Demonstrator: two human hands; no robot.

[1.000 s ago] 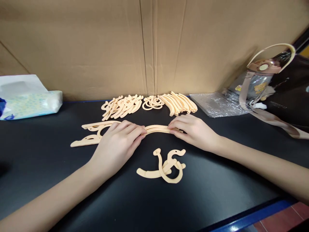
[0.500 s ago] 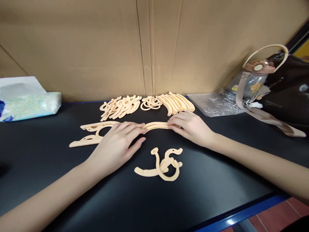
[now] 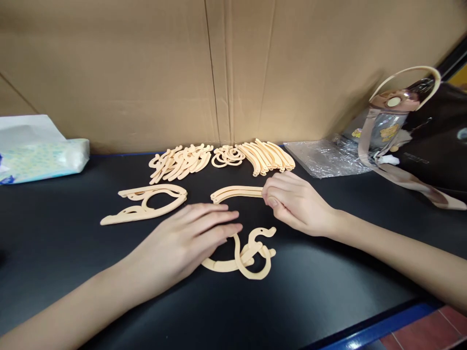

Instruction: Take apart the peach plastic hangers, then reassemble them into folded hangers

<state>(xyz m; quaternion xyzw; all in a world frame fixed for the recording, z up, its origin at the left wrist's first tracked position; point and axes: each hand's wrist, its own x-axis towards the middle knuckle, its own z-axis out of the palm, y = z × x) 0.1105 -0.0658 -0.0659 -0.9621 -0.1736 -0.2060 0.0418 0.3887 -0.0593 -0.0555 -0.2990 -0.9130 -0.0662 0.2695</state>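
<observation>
Right hand (image 3: 297, 201) holds curved strips (image 3: 237, 191) (bottle (image 3: 391, 116) bears yellow stickers (image 3: 389, 132)).

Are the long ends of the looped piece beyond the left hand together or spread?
Spread: the looped piece shows black tabletop between its long ends.

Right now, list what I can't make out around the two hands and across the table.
All in the head view:
Paired curved hanger arms: right end hidden by the right hand.
Large hook: upper end hidden behind the left hand.
Pile of rings: too overlapped to count exactly.
Tissue pack: left end cut off by the picture's left edge.
Black bag: right side cut off by the right edge.
</observation>
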